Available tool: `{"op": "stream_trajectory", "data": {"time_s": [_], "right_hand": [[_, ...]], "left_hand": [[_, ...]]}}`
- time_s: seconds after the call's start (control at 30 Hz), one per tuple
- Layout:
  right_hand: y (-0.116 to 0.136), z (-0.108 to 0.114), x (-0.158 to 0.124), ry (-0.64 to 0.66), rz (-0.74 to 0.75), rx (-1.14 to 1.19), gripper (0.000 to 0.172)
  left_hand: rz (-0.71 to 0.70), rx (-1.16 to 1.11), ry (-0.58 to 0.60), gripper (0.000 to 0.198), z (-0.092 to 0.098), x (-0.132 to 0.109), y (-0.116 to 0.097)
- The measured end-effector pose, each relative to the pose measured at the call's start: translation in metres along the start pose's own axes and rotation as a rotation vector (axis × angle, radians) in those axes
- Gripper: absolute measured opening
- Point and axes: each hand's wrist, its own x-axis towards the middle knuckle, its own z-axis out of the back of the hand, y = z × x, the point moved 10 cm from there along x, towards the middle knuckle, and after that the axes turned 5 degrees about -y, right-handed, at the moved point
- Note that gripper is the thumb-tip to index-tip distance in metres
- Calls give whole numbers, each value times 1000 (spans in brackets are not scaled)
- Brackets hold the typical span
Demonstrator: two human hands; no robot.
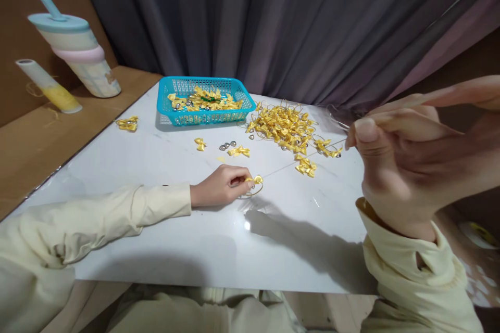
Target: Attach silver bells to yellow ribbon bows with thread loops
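My left hand (221,186) rests on the white table (164,218) with its fingers pinched on a small yellow ribbon bow (257,180) that has a thin loop under it. A fine thread (297,164) runs taut from that bow up to my right hand (406,161), which is raised close to the camera. Thumb and fingers of the right hand are pinched on the thread's end. A pile of finished yellow bows (283,127) lies beyond the thread.
A blue plastic basket (205,114) with yellow bows and silver beads stands at the back. Loose bows (239,151) and small silver beads (227,144) lie near it. A lidded tumbler (78,49) and a tube (49,86) stand on the brown ledge at left. A grey curtain hangs behind.
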Motion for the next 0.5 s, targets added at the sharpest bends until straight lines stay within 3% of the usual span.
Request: {"op": "stream_trajectory", "data": {"time_s": [0.07,0.13,0.27,0.43,0.5], "right_hand": [[16,8,5,-110,144,-94,17],[18,8,9,-111,155,-154,19],[-1,8,14,-82,36,-172,21],[-30,3,20,-91,42,-28,29],[-53,-3,21,-73,-72,52,31]], "left_hand": [[0,-6,8,21,-1,0,0],[-1,-12,16,21,-1,0,0],[2,-10,21,20,-2,0,0],[12,-14,25,21,-2,0,1],[13,-13,30,21,-2,-1,1]]}}
